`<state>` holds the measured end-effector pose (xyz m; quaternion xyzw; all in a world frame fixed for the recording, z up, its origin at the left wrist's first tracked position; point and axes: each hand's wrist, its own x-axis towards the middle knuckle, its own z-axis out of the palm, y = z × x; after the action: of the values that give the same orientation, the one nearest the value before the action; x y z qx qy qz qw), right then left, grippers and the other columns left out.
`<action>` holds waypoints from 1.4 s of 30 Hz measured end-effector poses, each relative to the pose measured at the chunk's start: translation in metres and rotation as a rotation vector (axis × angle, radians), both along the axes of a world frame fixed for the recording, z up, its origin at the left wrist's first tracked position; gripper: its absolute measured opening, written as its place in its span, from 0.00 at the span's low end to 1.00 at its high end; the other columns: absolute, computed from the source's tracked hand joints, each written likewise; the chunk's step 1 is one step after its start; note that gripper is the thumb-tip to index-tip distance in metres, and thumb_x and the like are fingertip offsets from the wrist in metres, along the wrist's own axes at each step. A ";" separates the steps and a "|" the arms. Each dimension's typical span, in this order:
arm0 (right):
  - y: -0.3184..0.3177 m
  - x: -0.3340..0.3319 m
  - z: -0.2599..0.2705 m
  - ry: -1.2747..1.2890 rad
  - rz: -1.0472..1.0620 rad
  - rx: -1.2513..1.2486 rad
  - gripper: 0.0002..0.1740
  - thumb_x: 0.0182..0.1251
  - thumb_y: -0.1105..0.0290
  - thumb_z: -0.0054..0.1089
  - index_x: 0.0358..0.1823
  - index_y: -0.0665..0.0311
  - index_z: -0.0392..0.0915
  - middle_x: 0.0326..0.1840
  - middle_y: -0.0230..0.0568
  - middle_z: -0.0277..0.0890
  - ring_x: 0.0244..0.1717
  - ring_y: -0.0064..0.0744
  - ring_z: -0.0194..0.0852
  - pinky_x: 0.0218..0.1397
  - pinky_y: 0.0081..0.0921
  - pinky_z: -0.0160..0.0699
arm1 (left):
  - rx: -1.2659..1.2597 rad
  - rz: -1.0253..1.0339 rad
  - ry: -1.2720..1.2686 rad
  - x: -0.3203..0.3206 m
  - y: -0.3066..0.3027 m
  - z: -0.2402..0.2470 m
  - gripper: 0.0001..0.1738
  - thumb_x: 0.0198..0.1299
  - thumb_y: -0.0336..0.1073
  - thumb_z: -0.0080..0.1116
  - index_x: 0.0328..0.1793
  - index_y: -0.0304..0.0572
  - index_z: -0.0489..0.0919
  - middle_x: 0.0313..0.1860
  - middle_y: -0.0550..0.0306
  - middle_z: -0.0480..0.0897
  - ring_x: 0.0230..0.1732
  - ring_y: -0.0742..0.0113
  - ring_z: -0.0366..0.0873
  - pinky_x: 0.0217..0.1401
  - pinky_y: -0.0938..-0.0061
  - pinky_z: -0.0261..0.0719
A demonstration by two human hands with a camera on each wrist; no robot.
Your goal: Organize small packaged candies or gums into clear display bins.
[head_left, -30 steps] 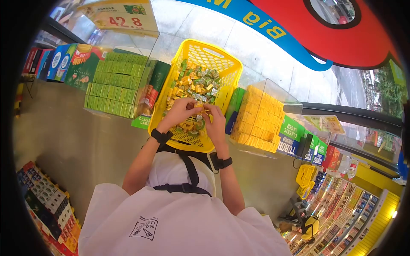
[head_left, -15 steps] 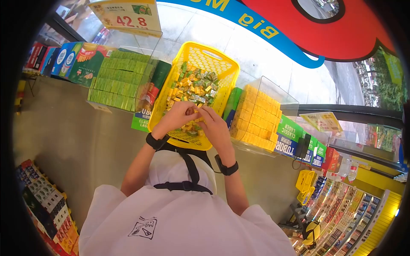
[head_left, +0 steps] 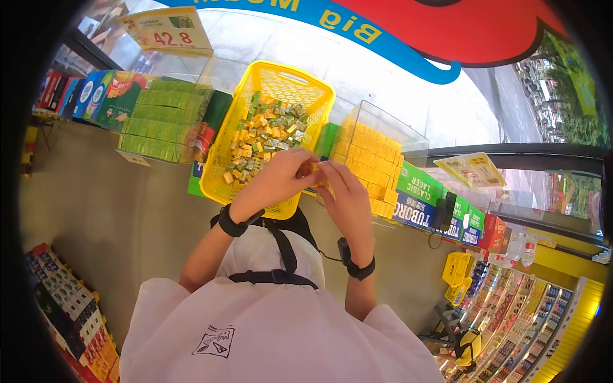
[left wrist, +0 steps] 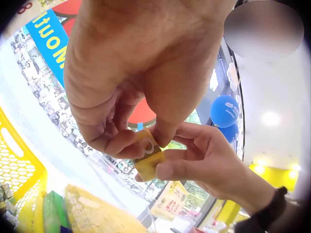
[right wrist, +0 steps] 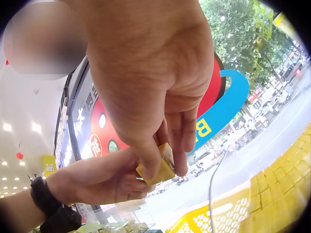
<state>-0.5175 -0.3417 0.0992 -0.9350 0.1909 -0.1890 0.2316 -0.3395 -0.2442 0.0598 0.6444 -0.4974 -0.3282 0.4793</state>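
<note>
Between both hands is one small yellow box, seen in the left wrist view [left wrist: 149, 164] and the right wrist view [right wrist: 163, 171]. My left hand [head_left: 278, 177] pinches one end of it with curled fingers and thumb. The right hand [head_left: 347, 198] pinches the other side between thumb and fingers. In the head view both hands meet over the right front part of a yellow basket [head_left: 217, 156], which holds many small yellow and green boxes [head_left: 265, 131]. Right of the basket stands a stack of yellow boxes [head_left: 365, 156] in a clear case.
Green boxes [head_left: 163, 118] fill another clear case left of the basket, under a price sign [head_left: 167, 33]. Beer cartons [head_left: 415, 201] line the window on the right. Stocked shelves [head_left: 511, 313] and a yellow bag [head_left: 469, 346] are at lower right.
Both hands have moved right relative to the basket, toward the yellow stack, still together around a small box. The head view has shifted, so the basket appears farther left.
</note>
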 end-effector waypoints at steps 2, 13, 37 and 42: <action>-0.013 -0.021 0.003 -0.008 -0.037 -0.006 0.28 0.63 0.74 0.77 0.66 0.60 0.82 0.64 0.41 0.83 0.57 0.51 0.88 0.57 0.41 0.89 | -0.060 0.038 0.045 -0.023 -0.013 0.011 0.21 0.69 0.37 0.76 0.62 0.33 0.84 0.33 0.55 0.83 0.31 0.67 0.80 0.37 0.70 0.79; -0.098 -0.125 -0.007 0.223 -0.230 -0.198 0.27 0.61 0.69 0.82 0.62 0.58 0.84 0.60 0.36 0.85 0.62 0.43 0.82 0.74 0.47 0.68 | -0.125 0.084 -0.115 -0.135 -0.066 0.007 0.33 0.64 0.35 0.77 0.74 0.41 0.76 0.55 0.48 0.78 0.50 0.52 0.83 0.56 0.61 0.85; -0.141 -0.145 -0.066 0.393 -0.114 -0.017 0.20 0.67 0.68 0.77 0.59 0.55 0.87 0.56 0.32 0.87 0.66 0.38 0.80 0.78 0.62 0.56 | 0.087 -0.065 -0.569 -0.185 -0.097 -0.063 0.60 0.43 0.44 0.88 0.82 0.31 0.70 0.62 0.47 0.79 0.67 0.48 0.76 0.72 0.54 0.72; -0.143 -0.149 -0.072 0.367 -0.076 0.024 0.17 0.70 0.73 0.72 0.60 0.55 0.87 0.55 0.33 0.87 0.63 0.40 0.81 0.77 0.56 0.58 | 0.080 -0.092 -0.613 -0.186 -0.097 -0.065 0.57 0.47 0.44 0.87 0.82 0.30 0.70 0.62 0.47 0.79 0.68 0.49 0.76 0.73 0.55 0.72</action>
<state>-0.6664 -0.4852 0.0269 -0.9431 0.2673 -0.0215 0.1967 -0.5250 -0.3417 -0.0048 0.7085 -0.6339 -0.1591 0.2661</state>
